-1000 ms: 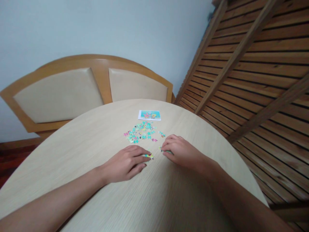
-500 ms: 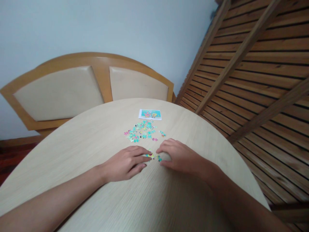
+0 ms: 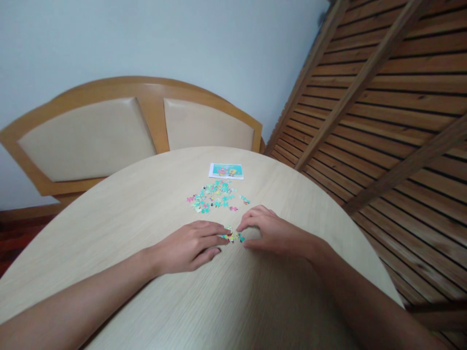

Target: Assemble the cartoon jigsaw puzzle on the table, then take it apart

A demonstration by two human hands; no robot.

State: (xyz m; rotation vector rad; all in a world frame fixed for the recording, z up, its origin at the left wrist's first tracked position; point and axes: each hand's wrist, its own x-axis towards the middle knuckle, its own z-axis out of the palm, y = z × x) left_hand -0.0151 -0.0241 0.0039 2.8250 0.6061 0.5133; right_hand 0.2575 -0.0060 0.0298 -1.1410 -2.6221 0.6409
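My left hand [image 3: 195,245] lies with outstretched fingers, the fingertips resting on a small group of joined jigsaw pieces [image 3: 228,235] in yellow, red and teal. Part of that group is hidden under the fingers. To its right lies a yellow and teal jigsaw piece [image 3: 241,237], very close to the group; whether they interlock I cannot tell. My right hand [image 3: 272,233] curves around this piece, thumb and index finger apart, with nothing gripped between them. Just beyond both hands a pile of loose jigsaw pieces [image 3: 215,194], mostly teal, is spread out.
A picture sheet [image 3: 228,170] with a pink and a yellow cartoon figure lies behind the pile. All this is on a round pale wooden table [image 3: 146,194]. A padded wooden headboard-like panel [image 3: 153,121] stands behind, and a slatted wooden screen [image 3: 365,121] rises at the right.
The gap between the joined pieces and the piece at the right has narrowed. My right thumb has shifted slightly to the right, and my left hand has hardly moved.
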